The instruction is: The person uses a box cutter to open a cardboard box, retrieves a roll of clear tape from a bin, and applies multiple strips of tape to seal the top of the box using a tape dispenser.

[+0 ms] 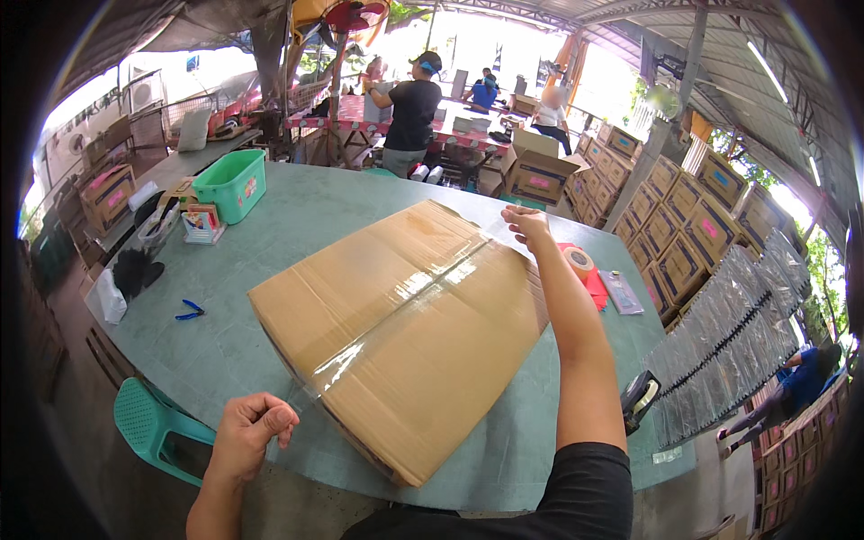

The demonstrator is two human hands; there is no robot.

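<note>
A large brown cardboard box (441, 360) lies flat on the green table (360, 193) in front of me. Shiny clear tape (414, 286) runs along its middle seam, from the near left edge to the far right one. My left hand (252, 436) is closed, thumb against curled fingers, just off the near left edge of the box. Beyond the far right edge, my right hand (528, 225) has its fingertips drawn together, my forearm crossing over the box's right side. Whatever either hand pinches is too small or see-through to make out.
Blue-handled pliers (190, 310), a green bin (230, 186) and a tape roll (579, 262) lie around the box. A black tape dispenser (639, 400) and clear-wrapped stacks (729, 351) stand right. A green stool (153, 427) is left; people work beyond.
</note>
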